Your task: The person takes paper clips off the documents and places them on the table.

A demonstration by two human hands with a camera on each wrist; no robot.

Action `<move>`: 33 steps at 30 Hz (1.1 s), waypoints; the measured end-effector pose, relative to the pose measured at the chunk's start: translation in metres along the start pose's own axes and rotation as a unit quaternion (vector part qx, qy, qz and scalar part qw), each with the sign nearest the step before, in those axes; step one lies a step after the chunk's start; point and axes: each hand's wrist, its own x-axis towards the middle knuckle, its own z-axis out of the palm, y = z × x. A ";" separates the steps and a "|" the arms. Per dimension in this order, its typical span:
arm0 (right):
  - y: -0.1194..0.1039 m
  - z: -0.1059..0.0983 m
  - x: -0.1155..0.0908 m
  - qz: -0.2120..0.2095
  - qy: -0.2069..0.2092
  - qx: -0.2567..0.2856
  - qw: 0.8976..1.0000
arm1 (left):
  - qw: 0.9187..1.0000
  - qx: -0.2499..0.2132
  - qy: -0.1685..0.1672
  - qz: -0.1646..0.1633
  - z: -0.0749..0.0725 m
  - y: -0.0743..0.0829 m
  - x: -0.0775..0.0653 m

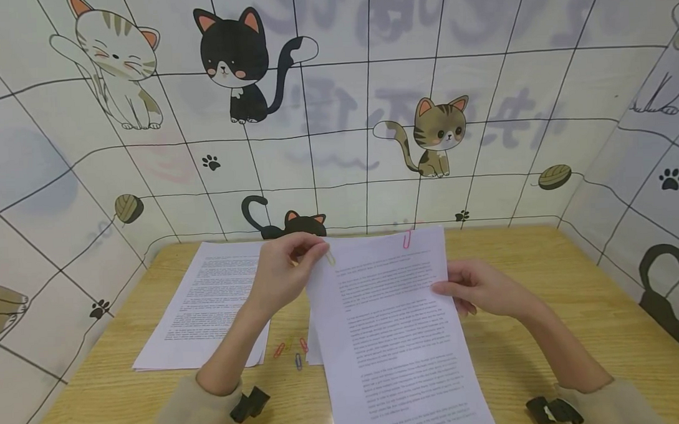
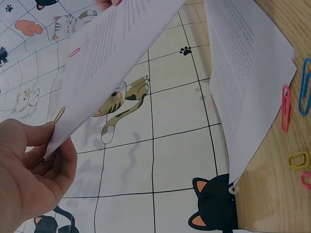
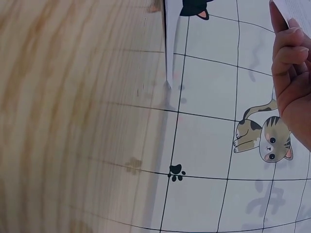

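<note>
Both hands hold up a few printed sheets (image 1: 400, 334), tilted above the table. My left hand (image 1: 282, 270) pinches their top left corner, thumb right at a yellow paper clip (image 1: 330, 256) on the top edge. Farther right on that edge sits a pink paper clip (image 1: 407, 239). In the left wrist view the yellow clip shows just beyond the thumb of the left hand (image 2: 39, 165). My right hand (image 1: 488, 288) grips the right edge of the sheets, thumb in front and fingers behind. The right wrist view shows those fingers (image 3: 290, 60) curled at the paper.
A pile of printed paper (image 1: 208, 298) lies on the left of the wooden table (image 1: 546, 342). Several loose paper clips, among them a blue one (image 1: 298, 362) and a red one (image 1: 279, 350), lie beside it. More paper (image 1: 315, 347) shows behind the held sheets. A cat-patterned cloth (image 1: 343, 168) stands behind.
</note>
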 end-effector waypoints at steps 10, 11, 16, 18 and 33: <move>0.001 0.000 -0.001 -0.007 -0.002 0.003 1.000 | 1.000 -0.017 0.022 -0.014 0.002 0.002 -0.001; 0.001 0.000 -0.001 -0.007 -0.002 0.004 1.000 | 0.999 -0.020 0.025 -0.015 0.002 0.002 -0.001; 0.000 0.000 -0.001 -0.008 -0.003 0.004 1.000 | 0.999 -0.022 0.046 -0.009 0.000 0.000 0.000; 0.000 -0.001 -0.002 -0.010 -0.002 0.002 1.000 | 0.998 -0.026 0.056 -0.011 -0.003 -0.001 0.001; 0.002 -0.007 -0.004 -0.003 0.003 -0.003 1.000 | 0.994 -0.090 0.057 -0.027 -0.016 0.000 0.005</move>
